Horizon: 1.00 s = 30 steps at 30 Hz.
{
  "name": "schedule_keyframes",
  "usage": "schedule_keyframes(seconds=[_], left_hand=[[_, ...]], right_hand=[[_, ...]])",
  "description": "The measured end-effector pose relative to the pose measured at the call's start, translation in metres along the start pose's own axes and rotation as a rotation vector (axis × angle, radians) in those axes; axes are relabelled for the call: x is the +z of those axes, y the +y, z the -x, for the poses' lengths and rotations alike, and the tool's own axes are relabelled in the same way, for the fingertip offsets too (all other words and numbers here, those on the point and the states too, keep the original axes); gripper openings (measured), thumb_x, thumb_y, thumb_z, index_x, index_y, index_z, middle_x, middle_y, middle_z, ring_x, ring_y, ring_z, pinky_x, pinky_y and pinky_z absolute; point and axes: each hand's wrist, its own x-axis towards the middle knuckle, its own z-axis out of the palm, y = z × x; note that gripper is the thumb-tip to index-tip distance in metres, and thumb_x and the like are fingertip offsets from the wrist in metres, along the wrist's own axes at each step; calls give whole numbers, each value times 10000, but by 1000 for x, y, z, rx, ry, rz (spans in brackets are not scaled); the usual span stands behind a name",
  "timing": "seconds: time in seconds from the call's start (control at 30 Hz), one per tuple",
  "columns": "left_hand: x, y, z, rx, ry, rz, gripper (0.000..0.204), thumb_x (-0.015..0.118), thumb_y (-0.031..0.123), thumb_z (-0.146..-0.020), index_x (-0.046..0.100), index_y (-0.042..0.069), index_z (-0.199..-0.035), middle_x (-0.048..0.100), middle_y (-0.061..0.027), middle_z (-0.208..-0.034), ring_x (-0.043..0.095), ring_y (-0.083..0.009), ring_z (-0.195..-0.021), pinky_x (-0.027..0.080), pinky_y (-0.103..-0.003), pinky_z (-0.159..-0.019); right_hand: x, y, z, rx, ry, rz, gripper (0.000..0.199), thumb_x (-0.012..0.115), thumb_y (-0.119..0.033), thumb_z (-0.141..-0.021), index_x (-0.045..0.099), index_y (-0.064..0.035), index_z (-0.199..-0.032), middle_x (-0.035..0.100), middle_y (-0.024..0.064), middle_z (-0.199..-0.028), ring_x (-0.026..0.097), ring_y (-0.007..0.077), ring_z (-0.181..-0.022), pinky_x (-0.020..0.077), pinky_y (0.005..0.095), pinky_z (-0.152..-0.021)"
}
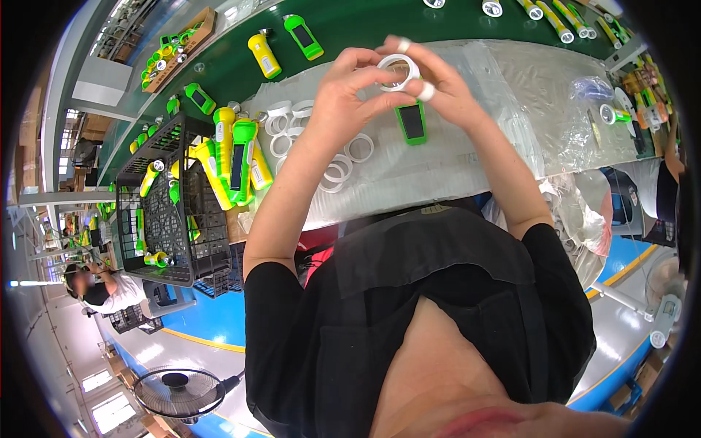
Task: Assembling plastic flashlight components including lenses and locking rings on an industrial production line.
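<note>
Between my two hands, above the covered bench, is a white ring (415, 71) with its open middle facing me. My left hand (347, 91) pinches its left side between thumb and fingers. My right hand (449, 91) closes on the right side, its fingers slightly blurred; white bands wrap a fingertip and the thumb. Whether a clear disc sits inside the ring I cannot tell. Just below my hands, a green flashlight (412, 124) with a dark panel lies on the sheet, its upper end hidden. Several loose white rings (371, 148) lie left of it, partly behind my left forearm.
Yellow and green flashlights (239, 164) are piled at the left beside a black crate (197, 248). More flashlights (303, 36) lie on the green bench surface (409, 22) beyond. Clear plastic wrap (591, 91) lies at the right. A co-worker (109, 288) sits far left, near a fan (179, 390).
</note>
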Motion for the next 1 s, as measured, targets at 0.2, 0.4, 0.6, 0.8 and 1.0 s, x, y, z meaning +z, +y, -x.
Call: schedule_keyframes(seconds=[0.2, 0.4, 0.6, 0.8, 1.0], left_hand=[[18, 1, -5, 45, -117, -4, 453, 857, 199, -690, 632, 114, -1073, 639, -67, -1116, 618, -223, -975, 495, -335, -793], [39, 4, -6, -103, -95, 166, 395, 838, 159, -729, 579, 95, -1020, 683, -30, -1013, 656, -192, -883, 519, -309, -764], [44, 4, -8, -82, -37, 101, 358, 839, 132, -722, 596, 70, -977, 682, -33, -964, 618, -160, -795, 507, -287, -725], [48, -5, -12, -23, -31, 149, 370, 844, 126, -713, 602, 69, -988, 668, -22, -923, 609, -155, -790, 496, -295, -708], [45, 3, -11, -7, -11, 105, 361, 841, 121, -712, 609, 65, -982, 675, -13, -924, 604, -145, -792, 487, -288, -692]], right_hand=[[-58, -51, -31, -42, -442, 696, 390, 772, -127, -786, 618, -49, -1136, 637, 69, -1017, 616, 198, -902, 497, 326, -780], [-42, -95, -66, 76, -803, 931, 307, 739, -93, -715, 593, -17, -974, 526, 76, -844, 553, 250, -761, 473, 361, -682], [-33, -77, -57, 332, -551, 1256, 487, 734, -443, -760, 575, 8, -852, 586, 141, -740, 596, 301, -725, 467, 404, -638], [-56, -61, -49, -51, -425, 1053, 570, 729, -517, -736, 617, 18, -898, 636, 177, -812, 640, 317, -794, 487, 407, -669], [-25, -92, -64, 531, -530, 1446, 646, 737, -574, -692, 612, 6, -946, 622, 157, -879, 621, 277, -821, 468, 377, -676]])
